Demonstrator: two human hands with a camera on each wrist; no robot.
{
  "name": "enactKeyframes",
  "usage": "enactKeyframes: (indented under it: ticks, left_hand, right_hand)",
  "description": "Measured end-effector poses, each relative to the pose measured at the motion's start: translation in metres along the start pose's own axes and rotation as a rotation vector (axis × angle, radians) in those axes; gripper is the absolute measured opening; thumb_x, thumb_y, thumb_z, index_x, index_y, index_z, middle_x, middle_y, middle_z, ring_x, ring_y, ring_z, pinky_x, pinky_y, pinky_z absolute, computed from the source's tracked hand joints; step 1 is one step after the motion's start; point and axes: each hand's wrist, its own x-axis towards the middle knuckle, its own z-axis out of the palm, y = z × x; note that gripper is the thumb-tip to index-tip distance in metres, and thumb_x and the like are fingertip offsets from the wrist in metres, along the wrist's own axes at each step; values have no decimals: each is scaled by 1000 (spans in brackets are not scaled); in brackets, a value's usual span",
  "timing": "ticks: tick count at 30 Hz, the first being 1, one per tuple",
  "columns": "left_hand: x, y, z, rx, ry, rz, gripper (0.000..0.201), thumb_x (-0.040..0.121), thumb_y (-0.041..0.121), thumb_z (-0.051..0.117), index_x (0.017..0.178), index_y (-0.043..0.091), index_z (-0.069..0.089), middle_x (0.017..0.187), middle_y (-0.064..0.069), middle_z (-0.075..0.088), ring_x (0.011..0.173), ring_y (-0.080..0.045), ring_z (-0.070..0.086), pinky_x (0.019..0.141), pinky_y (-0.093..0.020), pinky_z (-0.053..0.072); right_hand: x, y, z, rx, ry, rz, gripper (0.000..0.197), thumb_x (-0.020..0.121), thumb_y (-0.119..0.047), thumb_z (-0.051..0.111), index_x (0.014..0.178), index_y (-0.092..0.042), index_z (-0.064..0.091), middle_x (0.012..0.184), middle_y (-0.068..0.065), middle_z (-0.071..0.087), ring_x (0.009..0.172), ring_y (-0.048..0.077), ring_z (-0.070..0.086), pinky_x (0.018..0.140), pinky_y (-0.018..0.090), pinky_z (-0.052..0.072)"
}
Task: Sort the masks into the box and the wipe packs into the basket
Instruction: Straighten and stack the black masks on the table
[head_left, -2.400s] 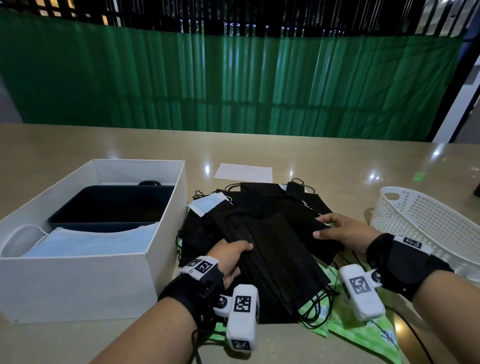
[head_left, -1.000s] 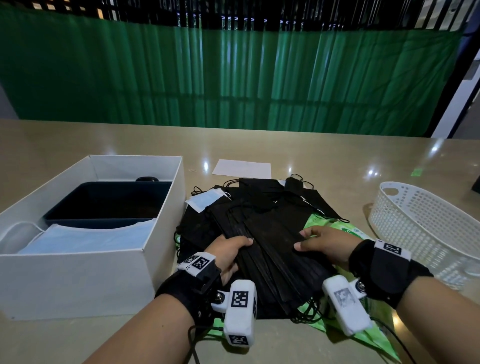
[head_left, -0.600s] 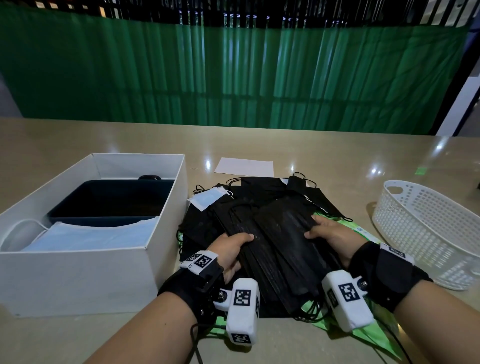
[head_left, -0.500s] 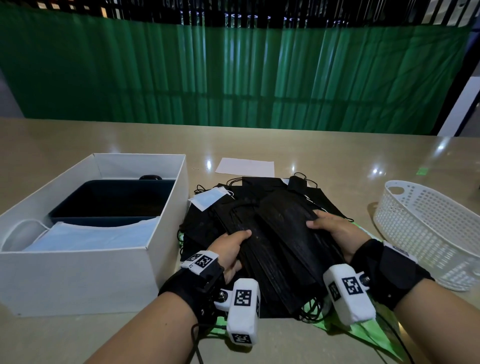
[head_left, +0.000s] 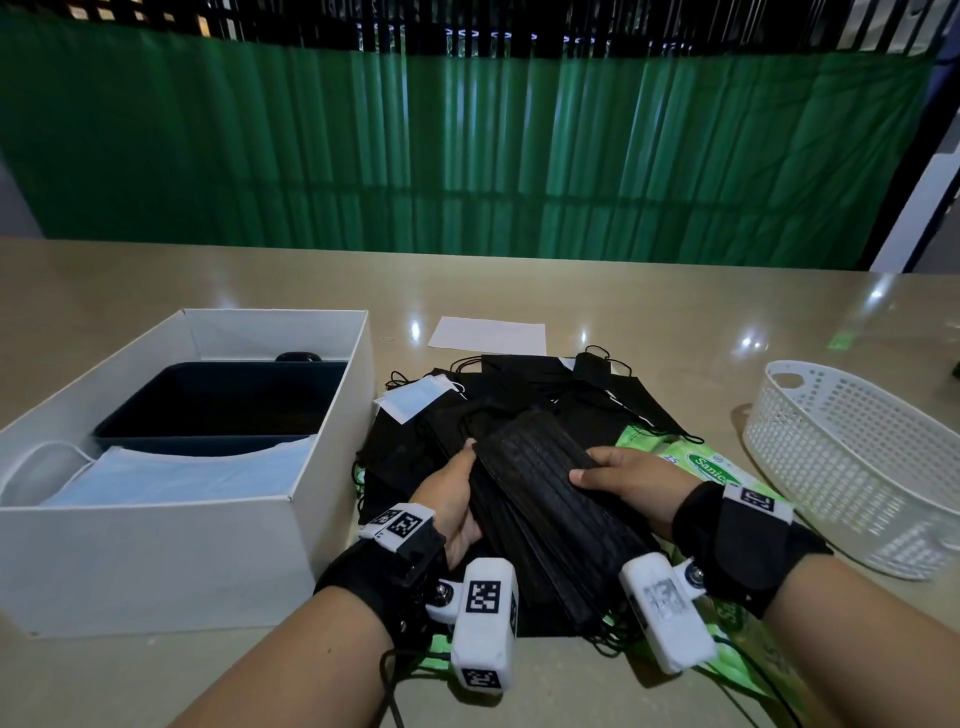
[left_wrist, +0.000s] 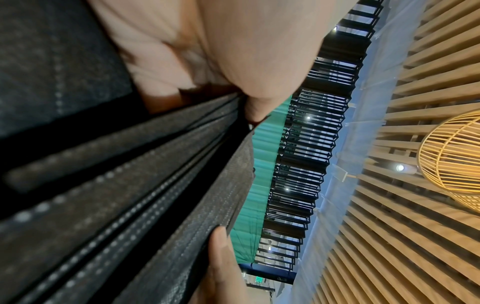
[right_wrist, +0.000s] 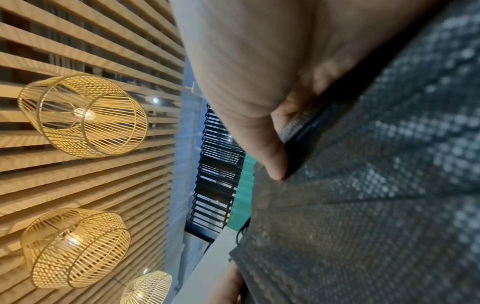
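Note:
A stack of black masks (head_left: 550, 499) is held between both hands over a spread pile of black masks (head_left: 524, 384) on the table. My left hand (head_left: 457, 493) grips the stack's left edge, thumb on top. My right hand (head_left: 623, 480) grips its right edge. In the left wrist view the mask stack (left_wrist: 130, 195) shows as layered dark edges under my thumb. In the right wrist view the mask stack (right_wrist: 363, 185) fills the right side. Green wipe packs (head_left: 711, 467) lie partly hidden under the masks. The white box (head_left: 171, 561) on the left holds blue masks (head_left: 171, 478). The white basket (head_left: 852, 457) stands at the right.
A dark blue tray (head_left: 218, 405) sits inside the box's far half. A light blue mask (head_left: 415, 397) lies on the pile's left edge. A white sheet of paper (head_left: 488, 335) lies beyond the pile. A green curtain (head_left: 467, 156) backs the table.
Both hands have gathered the black mask stack and lifted it slightly off the pile. The right hand moved in from the pile's right side, uncovering more of the green wipe packs.

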Motion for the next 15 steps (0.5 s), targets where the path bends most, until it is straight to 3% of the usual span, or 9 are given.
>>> enactKeyframes:
  ticks: [3, 6, 9, 12, 15]
  left_hand:
    - [0, 1, 1, -12, -65, -6, 74, 93, 62, 23, 127, 2, 51, 122, -15, 60, 117, -31, 56, 94, -39, 46]
    - [4, -1, -3, 160, -134, 13, 78, 82, 71, 29, 124, 10, 56, 117, -10, 65, 111, -23, 61, 94, -33, 48]
    - [3, -3, -4, 280, -191, 54, 69, 69, 64, 55, 123, 20, 57, 115, -8, 68, 107, -21, 64, 95, -37, 50]
    - [1, -5, 0, 353, -186, 171, 58, 68, 54, 74, 118, 26, 58, 118, -4, 67, 109, -21, 63, 100, -45, 47]
    - [-1, 0, 8, 508, -152, 341, 43, 69, 42, 76, 107, 27, 63, 112, 1, 69, 107, -17, 63, 102, -42, 45]
  right_hand:
    - [-4, 0, 2, -35, -6, -9, 14, 90, -3, 56, 83, -10, 65, 73, 4, 71, 64, 13, 66, 65, 23, 55]
    - [-8, -2, 4, -105, 20, -51, 12, 91, -5, 56, 89, -13, 66, 84, 5, 72, 76, 18, 66, 79, 32, 53]
    - [-9, -5, 5, -198, 76, -119, 9, 91, -10, 59, 93, -15, 65, 94, 9, 71, 87, 23, 66, 88, 38, 50]
    - [-10, -9, 3, -235, 180, -191, 7, 87, -9, 64, 80, -11, 62, 80, 8, 68, 76, 22, 62, 78, 35, 50]
    - [-13, -14, 2, -103, 227, -268, 17, 87, -5, 63, 72, -11, 57, 74, 7, 63, 73, 21, 58, 73, 32, 47]
